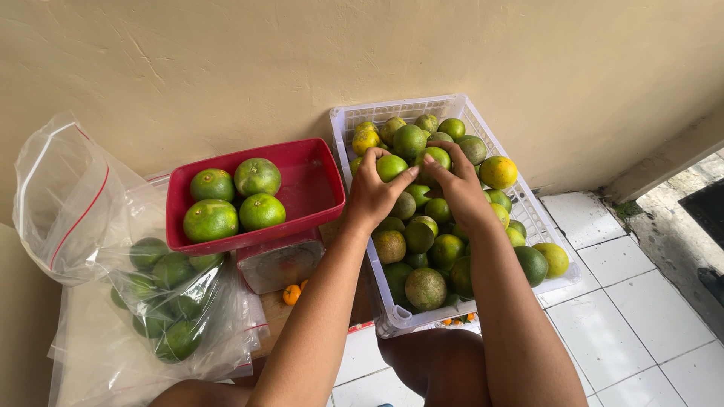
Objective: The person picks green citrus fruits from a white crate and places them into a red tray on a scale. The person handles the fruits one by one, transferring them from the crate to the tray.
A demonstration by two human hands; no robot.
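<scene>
Your left hand is curling partly closed around 1 green citrus fruit at the top of the heap in the white slotted crate. Your right hand is pressing half-closed fingers over another green fruit just beside it, at 3 o'clock. At 9 o'clock from the crate, a red tub is holding 4 green fruits. At 8 o'clock, a clear plastic bag is lying with more fruit inside.
</scene>
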